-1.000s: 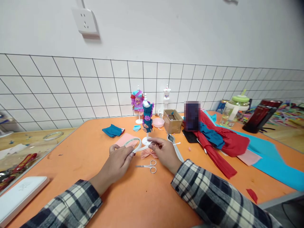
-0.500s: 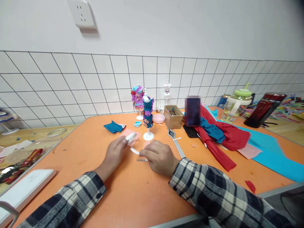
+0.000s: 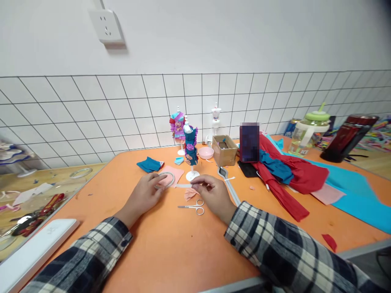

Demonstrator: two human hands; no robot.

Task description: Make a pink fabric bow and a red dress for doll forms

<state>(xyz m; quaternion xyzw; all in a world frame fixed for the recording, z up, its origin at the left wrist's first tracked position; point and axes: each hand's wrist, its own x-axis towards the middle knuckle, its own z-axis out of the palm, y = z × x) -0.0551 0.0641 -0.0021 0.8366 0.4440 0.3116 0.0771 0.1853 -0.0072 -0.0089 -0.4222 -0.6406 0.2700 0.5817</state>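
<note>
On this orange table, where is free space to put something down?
Bare orange table lies between the two sleeves, in front of the scissors, and left, between the left hand on the tape roll and the white case. Crowded: around the dress forms, cardboard box, red cloth.

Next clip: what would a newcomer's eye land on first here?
At the middle of the bright orange table, the left hand holds a tape roll and the right hand pinches the tape strip stretched between them. Just behind stands a small mannequin in a teal dress; red cloth lies heaped to the right.
</note>
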